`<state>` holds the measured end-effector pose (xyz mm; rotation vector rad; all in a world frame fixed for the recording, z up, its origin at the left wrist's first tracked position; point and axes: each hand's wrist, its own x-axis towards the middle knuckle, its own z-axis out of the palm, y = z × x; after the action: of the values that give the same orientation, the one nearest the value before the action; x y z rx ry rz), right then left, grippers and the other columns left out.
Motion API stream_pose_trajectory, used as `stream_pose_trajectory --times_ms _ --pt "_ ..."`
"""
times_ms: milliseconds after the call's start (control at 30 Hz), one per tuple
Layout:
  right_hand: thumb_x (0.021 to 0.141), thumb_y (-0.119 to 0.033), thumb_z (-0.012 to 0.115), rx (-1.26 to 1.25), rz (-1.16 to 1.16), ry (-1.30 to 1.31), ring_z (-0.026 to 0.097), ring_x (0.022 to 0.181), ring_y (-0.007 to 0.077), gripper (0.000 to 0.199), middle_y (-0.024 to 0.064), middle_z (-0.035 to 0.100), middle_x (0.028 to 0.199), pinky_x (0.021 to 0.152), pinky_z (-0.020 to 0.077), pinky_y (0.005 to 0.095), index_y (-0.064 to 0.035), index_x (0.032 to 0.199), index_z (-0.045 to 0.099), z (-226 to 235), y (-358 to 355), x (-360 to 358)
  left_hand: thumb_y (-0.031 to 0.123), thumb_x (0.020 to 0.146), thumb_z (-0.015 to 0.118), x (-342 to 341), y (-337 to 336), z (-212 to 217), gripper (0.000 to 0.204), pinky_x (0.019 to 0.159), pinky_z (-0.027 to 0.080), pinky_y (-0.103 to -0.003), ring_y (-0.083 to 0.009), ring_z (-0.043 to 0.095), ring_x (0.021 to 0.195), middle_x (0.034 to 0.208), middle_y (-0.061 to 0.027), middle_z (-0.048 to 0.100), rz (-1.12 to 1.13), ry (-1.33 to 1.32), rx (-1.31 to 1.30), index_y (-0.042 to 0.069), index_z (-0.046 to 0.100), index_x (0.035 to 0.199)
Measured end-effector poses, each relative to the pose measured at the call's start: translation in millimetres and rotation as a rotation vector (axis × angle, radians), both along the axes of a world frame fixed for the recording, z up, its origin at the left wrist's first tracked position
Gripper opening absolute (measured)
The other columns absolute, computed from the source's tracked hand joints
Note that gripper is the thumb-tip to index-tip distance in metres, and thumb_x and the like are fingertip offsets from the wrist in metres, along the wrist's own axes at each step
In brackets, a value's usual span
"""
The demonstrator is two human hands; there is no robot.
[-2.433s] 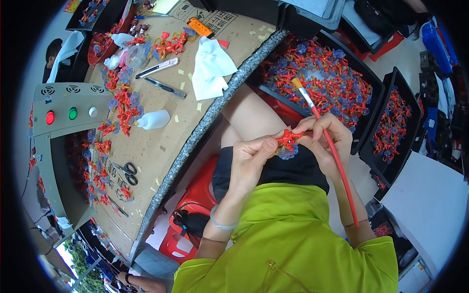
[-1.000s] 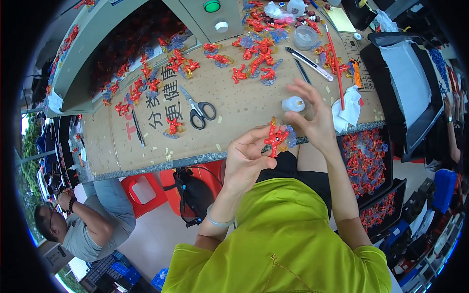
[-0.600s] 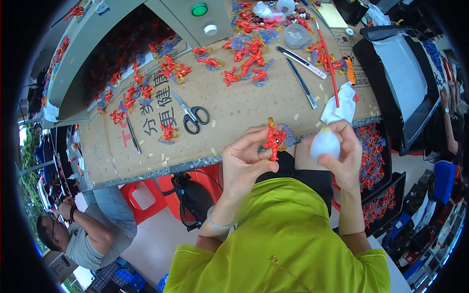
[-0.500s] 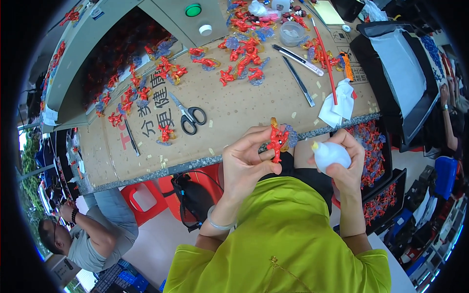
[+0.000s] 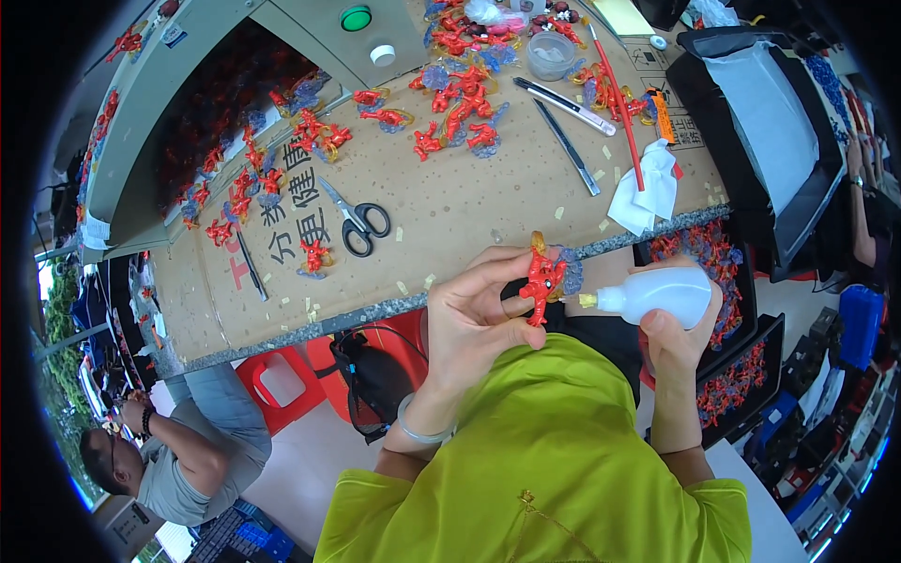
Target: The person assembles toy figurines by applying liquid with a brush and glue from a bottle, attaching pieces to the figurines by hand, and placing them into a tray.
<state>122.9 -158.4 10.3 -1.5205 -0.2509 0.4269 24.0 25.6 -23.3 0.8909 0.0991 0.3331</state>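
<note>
Between the thumb and fingers of my left hand [image 5: 479,314] is a small red toy figure [image 5: 543,281], held just off the table's front edge. It has a translucent yellow piece at its top and a translucent purple piece on its right. My right hand [image 5: 683,324] grips a white squeeze bottle [image 5: 662,293] that lies nearly level. The bottle's yellowish tip points left at the figure, with a small gap that I cannot judge exactly. Some fingers of the right hand are hidden behind the bottle.
On the cardboard-covered table [image 5: 413,202] are black-handled scissors [image 5: 359,225], a utility knife [image 5: 566,106], a red stick [image 5: 619,108], a white tissue [image 5: 646,197] and several more figures [image 5: 462,108]. A grey cabinet [image 5: 131,141] stands left. Trays of figures [image 5: 732,389] sit right. Another person [image 5: 178,450] sits at left.
The squeeze bottle has swung from tilted upward to nearly level, its tip nearer the figure. The figure has shifted slightly right and down. The view has moved a little.
</note>
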Motion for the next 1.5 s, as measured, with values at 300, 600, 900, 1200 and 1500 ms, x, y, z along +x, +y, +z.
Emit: stream_pose_trajectory --times_ms 300,600,900,1200,1500 --pt "0.063 -0.014 0.075 0.06 0.035 -0.061 0.064 0.074 0.0137 0.034 0.0111 0.067 0.083 0.067 0.0498 0.0246 0.0058 0.089 0.064 10.4 7.6 5.3 -0.009 0.064 0.076 -1.0 -0.1 0.3 0.061 0.094 0.051 -0.041 -0.0292 0.052 0.116 0.126 -0.018 0.047 0.001 0.038 -0.001 -0.002 0.054 0.121" --pt "0.057 -0.017 0.083 -0.171 0.12 -0.515 0.069 0.066 0.0182 0.041 0.0134 0.068 0.074 0.059 0.0523 0.0247 0.0044 0.088 0.066 32.4 3.1 4.0 -0.013 0.065 0.073 2.4 -1.1 -0.5 0.061 0.095 0.05 -0.041 -0.0298 0.052 0.117 0.126 -0.0193 0.049 -0.05 0.0 -0.065 -0.002 0.054 0.122" --pt "0.057 -0.024 0.079 -0.173 0.099 -0.459 0.066 0.066 0.0186 0.047 0.0146 0.067 0.079 0.06 0.051 0.0258 0.0061 0.09 0.065 28.7 1.5 2.3 0.012 0.067 0.081 0.2 -1.5 5.6 0.06 0.093 0.049 -0.049 -0.0336 0.053 0.115 0.119 -0.0203 0.055 -0.007 0.117 -0.103 -0.003 0.054 0.119" --pt "0.075 -0.007 0.064 0.102 0.202 -0.023 0.06 0.104 0.0231 0.042 0.0186 0.063 0.108 0.09 0.0435 0.0303 0.0073 0.112 0.054 -41.6 35.5 42.0 0.017 0.074 0.078 -2.4 2.6 5.2 0.067 0.096 0.046 -0.038 -0.0273 0.052 0.116 0.119 -0.0214 0.055 -0.055 0.085 -0.155 -0.011 0.044 0.124" --pt "0.077 0.008 0.058 -0.188 0.227 -0.437 0.057 0.11 0.0259 0.042 0.0168 0.06 0.113 0.093 0.0412 0.0327 -0.0023 0.117 0.051 -79.3 76.0 42.7 0.041 0.086 0.063 -6.2 3.8 8.4 0.067 0.094 0.043 -0.035 -0.022 0.054 0.109 0.114 -0.017 0.057 -0.169 0.162 -0.071 -0.01 0.043 0.124"
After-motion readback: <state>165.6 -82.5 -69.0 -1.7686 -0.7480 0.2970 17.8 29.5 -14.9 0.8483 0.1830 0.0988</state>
